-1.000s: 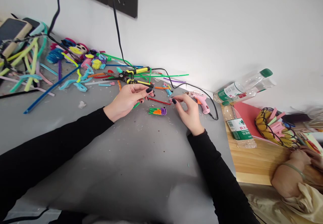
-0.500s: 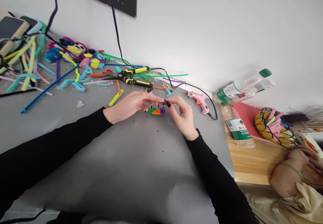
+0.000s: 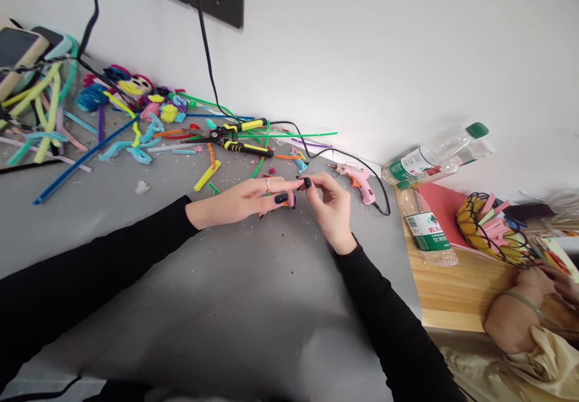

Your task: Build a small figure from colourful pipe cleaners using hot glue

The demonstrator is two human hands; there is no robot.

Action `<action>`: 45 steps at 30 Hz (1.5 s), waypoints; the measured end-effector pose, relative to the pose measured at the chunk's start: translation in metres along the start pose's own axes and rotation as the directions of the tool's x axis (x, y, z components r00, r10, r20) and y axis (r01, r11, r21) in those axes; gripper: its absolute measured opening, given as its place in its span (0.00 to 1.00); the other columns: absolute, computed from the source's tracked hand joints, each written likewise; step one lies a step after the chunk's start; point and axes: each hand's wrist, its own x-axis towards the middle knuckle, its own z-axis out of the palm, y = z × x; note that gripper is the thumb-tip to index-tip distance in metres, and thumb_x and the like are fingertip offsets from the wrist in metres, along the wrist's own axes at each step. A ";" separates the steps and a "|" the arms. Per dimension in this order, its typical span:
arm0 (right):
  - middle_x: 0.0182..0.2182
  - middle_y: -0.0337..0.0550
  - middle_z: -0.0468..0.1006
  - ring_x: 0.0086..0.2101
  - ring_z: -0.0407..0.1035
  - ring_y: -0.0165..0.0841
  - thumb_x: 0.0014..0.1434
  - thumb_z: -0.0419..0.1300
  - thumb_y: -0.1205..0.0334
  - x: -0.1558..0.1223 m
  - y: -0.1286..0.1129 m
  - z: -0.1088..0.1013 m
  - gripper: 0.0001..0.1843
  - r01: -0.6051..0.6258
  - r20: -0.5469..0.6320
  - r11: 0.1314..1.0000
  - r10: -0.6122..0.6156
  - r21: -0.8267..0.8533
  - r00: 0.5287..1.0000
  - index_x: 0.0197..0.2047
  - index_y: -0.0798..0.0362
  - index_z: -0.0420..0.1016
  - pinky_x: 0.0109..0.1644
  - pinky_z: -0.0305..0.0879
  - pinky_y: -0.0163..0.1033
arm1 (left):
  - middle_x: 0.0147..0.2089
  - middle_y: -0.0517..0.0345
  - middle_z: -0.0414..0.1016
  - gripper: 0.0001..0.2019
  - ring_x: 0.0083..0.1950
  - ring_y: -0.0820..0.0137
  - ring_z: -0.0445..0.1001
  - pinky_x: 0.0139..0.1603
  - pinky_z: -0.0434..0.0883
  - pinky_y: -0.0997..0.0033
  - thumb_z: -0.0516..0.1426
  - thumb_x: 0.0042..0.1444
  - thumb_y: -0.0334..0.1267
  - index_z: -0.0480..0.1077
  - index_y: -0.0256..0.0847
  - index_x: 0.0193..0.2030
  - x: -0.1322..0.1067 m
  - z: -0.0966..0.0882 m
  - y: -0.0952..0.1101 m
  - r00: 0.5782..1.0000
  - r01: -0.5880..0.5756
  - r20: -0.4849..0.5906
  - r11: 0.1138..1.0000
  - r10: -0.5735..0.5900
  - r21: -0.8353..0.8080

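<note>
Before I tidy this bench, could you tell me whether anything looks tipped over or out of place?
At the right, one bottle lies tipped against the wall and another bottle on its side beside it; pipe-cleaner scraps litter the grey table.

Matt grey tabletop (image 3: 253, 293), fuzzy pipe-cleaner piece (image 3: 293, 199).

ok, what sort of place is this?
Probably a hobby craft bench: pipe cleaners litter the grey table, with pliers and a pink glue gun by the wall. The left hand holds a small piece, the right hand beside it.
</note>
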 end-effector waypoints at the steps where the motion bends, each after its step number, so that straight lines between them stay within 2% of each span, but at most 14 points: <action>1: 0.33 0.42 0.80 0.36 0.73 0.35 0.67 0.61 0.60 0.000 0.000 0.001 0.07 -0.009 -0.018 1.000 0.008 -0.013 1.000 0.38 0.49 0.80 0.44 0.70 0.43 | 0.49 0.51 0.76 0.26 0.33 0.72 0.66 0.33 0.70 0.73 0.59 0.65 0.53 0.73 0.50 0.66 -0.001 0.002 0.000 1.000 0.009 0.024 1.000 -0.009 -0.017; 4: 0.32 0.41 0.79 0.34 0.72 0.34 0.64 0.60 0.61 -0.002 -0.002 0.004 0.06 -0.028 -0.063 0.997 0.023 -0.077 0.998 0.37 0.49 0.79 0.42 0.70 0.42 | 0.49 0.51 0.74 0.28 0.37 0.71 0.67 0.33 0.69 0.75 0.60 0.65 0.50 0.68 0.50 0.70 -0.001 0.005 -0.003 0.996 0.016 0.093 0.999 -0.012 -0.039; 8: 0.31 0.39 0.78 0.32 0.71 0.33 0.62 0.59 0.65 -0.003 -0.004 0.006 0.06 -0.004 -0.096 0.988 -0.011 -0.155 0.995 0.36 0.49 0.78 0.41 0.71 0.41 | 0.49 0.52 0.73 0.30 0.36 0.72 0.66 0.33 0.68 0.76 0.59 0.65 0.50 0.64 0.52 0.73 -0.001 0.004 -0.006 0.992 0.006 0.128 0.999 0.001 -0.053; 12: 0.32 0.41 0.79 0.33 0.71 0.33 0.63 0.59 0.64 0.000 0.003 0.000 0.06 -0.014 -0.143 0.981 -0.014 -0.194 0.990 0.37 0.49 0.78 0.41 0.70 0.42 | 0.50 0.49 0.74 0.30 0.32 0.72 0.64 0.33 0.69 0.73 0.59 0.64 0.55 0.68 0.51 0.71 0.000 0.000 -0.004 0.992 0.022 0.128 0.993 -0.007 -0.119; 15: 0.35 0.43 0.81 0.34 0.72 0.35 0.65 0.59 0.59 0.005 0.010 -0.009 0.07 -0.062 -0.175 0.987 0.035 -0.148 0.984 0.39 0.49 0.78 0.42 0.71 0.42 | 0.48 0.46 0.75 0.31 0.34 0.69 0.67 0.31 0.69 0.72 0.59 0.62 0.59 0.72 0.48 0.68 0.002 -0.002 -0.004 0.996 0.065 0.075 0.966 -0.047 -0.252; 19: 0.37 0.44 0.80 0.38 0.74 0.36 0.68 0.59 0.54 0.006 0.009 -0.012 0.10 -0.062 -0.109 0.996 0.055 -0.062 0.993 0.42 0.49 0.79 0.45 0.71 0.43 | 0.45 0.44 0.75 0.34 0.36 0.65 0.69 0.27 0.67 0.73 0.58 0.59 0.64 0.76 0.44 0.63 0.003 -0.006 -0.003 0.993 0.113 0.033 0.900 -0.109 -0.421; 25: 0.38 0.43 0.78 0.39 0.73 0.36 0.70 0.59 0.53 0.003 0.002 -0.008 0.11 -0.017 -0.003 0.999 0.017 -0.042 1.000 0.44 0.47 0.80 0.48 0.70 0.43 | 0.45 0.43 0.76 0.32 0.34 0.65 0.69 0.26 0.65 0.70 0.56 0.60 0.63 0.78 0.41 0.59 0.003 -0.008 0.002 0.992 0.095 -0.034 0.884 -0.124 -0.457; 29: 0.38 0.43 0.78 0.41 0.73 0.36 0.71 0.57 0.51 0.004 0.002 -0.009 0.13 -0.001 0.031 0.999 0.002 -0.049 1.000 0.46 0.46 0.80 0.49 0.70 0.44 | 0.44 0.44 0.75 0.32 0.33 0.66 0.68 0.25 0.64 0.68 0.57 0.59 0.62 0.79 0.40 0.59 0.004 -0.007 0.002 0.991 0.096 -0.036 0.870 -0.129 -0.483; 38: 0.39 0.42 0.78 0.41 0.73 0.35 0.71 0.58 0.53 0.003 0.004 -0.008 0.11 -0.016 0.035 1.000 0.015 0.015 0.999 0.47 0.47 0.79 0.50 0.69 0.43 | 0.46 0.47 0.72 0.29 0.35 0.69 0.65 0.28 0.64 0.74 0.56 0.64 0.57 0.77 0.38 0.62 0.004 -0.010 -0.002 0.994 0.098 0.013 0.805 -0.111 -0.585; 41: 0.38 0.41 0.76 0.39 0.72 0.33 0.70 0.58 0.54 0.002 0.007 -0.007 0.09 -0.019 0.008 0.999 0.018 0.048 1.000 0.43 0.48 0.75 0.48 0.68 0.41 | 0.46 0.47 0.72 0.28 0.35 0.69 0.65 0.28 0.64 0.74 0.56 0.64 0.55 0.76 0.38 0.62 0.004 -0.010 -0.002 0.993 0.093 -0.001 0.798 -0.116 -0.595; 45: 0.32 0.38 0.71 0.35 0.69 0.32 0.72 0.53 0.52 0.003 0.009 -0.005 0.11 -0.005 -0.029 0.999 0.006 0.052 1.000 0.39 0.48 0.67 0.44 0.67 0.40 | 0.44 0.47 0.72 0.26 0.33 0.70 0.64 0.28 0.63 0.72 0.56 0.63 0.52 0.77 0.36 0.61 0.004 -0.010 -0.002 0.990 0.068 -0.057 0.799 -0.127 -0.598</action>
